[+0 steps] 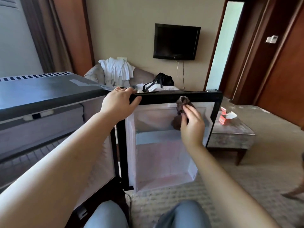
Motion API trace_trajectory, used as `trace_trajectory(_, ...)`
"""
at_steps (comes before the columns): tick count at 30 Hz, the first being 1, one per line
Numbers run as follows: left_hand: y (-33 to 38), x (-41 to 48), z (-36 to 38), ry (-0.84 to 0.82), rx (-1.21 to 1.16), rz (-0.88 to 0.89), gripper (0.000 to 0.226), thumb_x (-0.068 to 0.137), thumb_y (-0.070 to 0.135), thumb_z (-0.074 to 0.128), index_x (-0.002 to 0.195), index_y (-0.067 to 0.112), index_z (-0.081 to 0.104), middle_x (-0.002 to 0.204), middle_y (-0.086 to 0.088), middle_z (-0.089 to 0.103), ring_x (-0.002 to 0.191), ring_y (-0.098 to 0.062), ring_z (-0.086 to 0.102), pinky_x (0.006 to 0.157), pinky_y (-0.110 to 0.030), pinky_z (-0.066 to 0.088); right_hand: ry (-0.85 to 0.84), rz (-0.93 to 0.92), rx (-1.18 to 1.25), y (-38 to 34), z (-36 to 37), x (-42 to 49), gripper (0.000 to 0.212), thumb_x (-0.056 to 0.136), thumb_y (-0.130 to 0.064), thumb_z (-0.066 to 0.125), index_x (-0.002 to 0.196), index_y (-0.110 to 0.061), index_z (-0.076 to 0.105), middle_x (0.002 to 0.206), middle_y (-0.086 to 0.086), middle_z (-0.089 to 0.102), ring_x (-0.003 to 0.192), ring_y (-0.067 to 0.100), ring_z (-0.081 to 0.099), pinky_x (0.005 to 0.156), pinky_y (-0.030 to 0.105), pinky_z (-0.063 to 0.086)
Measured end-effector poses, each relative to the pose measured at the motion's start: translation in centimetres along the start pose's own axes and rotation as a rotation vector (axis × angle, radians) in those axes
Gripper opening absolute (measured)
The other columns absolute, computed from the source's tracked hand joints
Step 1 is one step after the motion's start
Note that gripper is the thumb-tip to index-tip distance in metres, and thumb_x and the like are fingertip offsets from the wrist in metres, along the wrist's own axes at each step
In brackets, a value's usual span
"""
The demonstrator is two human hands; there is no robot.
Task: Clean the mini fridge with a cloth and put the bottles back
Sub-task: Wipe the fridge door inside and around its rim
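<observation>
I am gripping the top edge of the open door (164,162) of the mini fridge (49,94) with my left hand (120,100), its fingers curled over the black frame. My right hand (191,124) is pinching the dark cloth (183,103) and pressing it against the upper inside of that door, just under the frame. The right fingers (187,112) are clamped on the bunched cloth. I am judging this to be the wiping step. The bottles are not showing anywhere, so putting them back is not yet done. My hold on the cloth is looking shallow, so a hard stroke could be dragging it out of the pinch and dropping it onto the carpet (181,195). Pushing too firmly could also be swinging the door if my left hand is slackening.
</observation>
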State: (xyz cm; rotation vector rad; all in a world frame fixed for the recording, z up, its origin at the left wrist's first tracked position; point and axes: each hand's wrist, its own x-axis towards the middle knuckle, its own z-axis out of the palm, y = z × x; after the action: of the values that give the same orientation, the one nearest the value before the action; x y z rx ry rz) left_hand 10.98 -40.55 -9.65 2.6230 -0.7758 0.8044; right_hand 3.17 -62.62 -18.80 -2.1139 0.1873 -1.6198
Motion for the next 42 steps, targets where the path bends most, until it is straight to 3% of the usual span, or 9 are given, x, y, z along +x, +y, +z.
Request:
trace_trajectory(3, -0.1, 0.0, 0.4, 0.01, 0.009, 0.004, 0.04, 0.098, 0.044, 0.041, 0.111, 0.01, 0.057, 0.109, -0.011, 0.066, 0.112, -0.028, 0.051, 0.096, -0.035, 0.034, 0.052, 0.067, -0.008, 1.1, -3.0, 1.9, 0.02, 0.08, 0.007, 0.062, 0.096, 0.002, 0.071, 0.093, 0.016, 0.071, 0.086, 0.031, 0.068, 0.083, 0.015, 0.04)
trace_trajectory(7, -0.1, -0.2, 0.4, 0.029, -0.004, 0.02, 0.038, 0.098, 0.041, 0.041, 0.111, 0.008, 0.057, 0.109, -0.012, 0.067, 0.11, -0.028, 0.054, 0.112, -0.035, 0.024, 0.013, -0.06, 0.021, -2.1, -1.8, 1.5, 0.019, 0.079, 0.006, 0.06, 0.092, -0.001, 0.071, 0.092, 0.012, 0.07, 0.088, 0.025, 0.064, 0.081, 0.024, 0.044)
trace_trajectory(13, 0.5, -0.2, -0.7, -0.02, -0.056, -0.019, 0.036, 0.098, 0.038, 0.046, 0.113, 0.007, 0.056, 0.114, -0.013, 0.064, 0.114, -0.029, 0.048, 0.1, -0.034, 0.03, -0.122, -0.098, 0.037, -7.2, 4.4, -1.8, 0.024, 0.08, 0.001, 0.059, 0.101, 0.002, 0.072, 0.095, 0.013, 0.067, 0.086, 0.03, 0.064, 0.081, 0.032, 0.048)
trace_trajectory(16, 0.1, 0.0, -0.7, -0.041, -0.081, -0.037, 0.036, 0.097, 0.04, 0.047, 0.113, 0.009, 0.057, 0.112, -0.011, 0.064, 0.113, -0.027, 0.047, 0.089, -0.034, 0.034, -0.308, -0.176, 0.044, -8.2, 3.9, -0.8, 0.026, 0.079, -0.001, 0.059, 0.103, -0.001, 0.07, 0.098, 0.012, 0.066, 0.088, 0.032, 0.062, 0.074, 0.036, 0.054)
trace_trajectory(19, -0.2, 0.1, -0.5, -0.068, -0.096, -0.056, 0.037, 0.096, 0.043, 0.047, 0.115, 0.012, 0.056, 0.112, -0.009, 0.064, 0.114, -0.026, 0.044, 0.08, -0.034, 0.034, -0.284, -0.273, -0.11, -5.7, 1.7, 0.7, 0.03, 0.08, -0.015, 0.048, 0.096, -0.004, 0.072, 0.095, 0.008, 0.068, 0.083, 0.031, 0.063, 0.063, 0.033, 0.054)
trace_trajectory(25, 0.3, -0.5, -0.7, -0.032, -0.122, -0.048, 0.037, 0.098, 0.038, 0.046, 0.116, 0.007, 0.056, 0.116, -0.012, 0.063, 0.114, -0.03, 0.046, 0.105, -0.036, 0.026, -0.164, -0.246, -0.117, -4.6, 1.9, 0.4, 0.023, 0.072, -0.002, 0.057, 0.089, 0.001, 0.073, 0.088, 0.012, 0.07, 0.078, 0.032, 0.066, 0.064, 0.033, 0.054)
trace_trajectory(31, 0.1, -0.4, -0.6, -0.006, -0.123, -0.024, 0.035, 0.098, 0.037, 0.047, 0.112, 0.007, 0.056, 0.114, -0.011, 0.064, 0.111, -0.029, 0.047, 0.104, -0.034, 0.026, -0.294, -0.278, -0.022, -9.0, 3.9, -0.6, 0.02, 0.069, -0.001, 0.062, 0.086, -0.001, 0.072, 0.082, 0.01, 0.069, 0.074, 0.031, 0.065, 0.059, 0.033, 0.056)
trace_trajectory(36, -0.2, -0.2, -0.2, 0.007, -0.127, -0.011, 0.037, 0.097, 0.038, 0.047, 0.113, 0.006, 0.057, 0.117, -0.012, 0.064, 0.114, -0.03, 0.049, 0.109, -0.035, 0.023, -0.318, -0.329, -0.234, -5.1, 0.9, 1.0, 0.023, 0.073, -0.01, 0.049, 0.082, -0.005, 0.07, 0.081, 0.007, 0.069, 0.072, 0.031, 0.064, 0.049, 0.033, 0.055)
trace_trajectory(42, -0.3, 0.0, 0.2, 0.015, -0.127, -0.006, 0.036, 0.098, 0.038, 0.047, 0.113, 0.006, 0.057, 0.116, -0.011, 0.064, 0.114, -0.029, 0.05, 0.113, -0.037, 0.02, -0.322, -0.142, -0.183, -5.5, 1.3, 0.8, 0.023, 0.068, 0.01, 0.058, 0.085, 0.001, 0.07, 0.087, 0.015, 0.07, 0.08, 0.037, 0.064, 0.063, 0.039, 0.055)
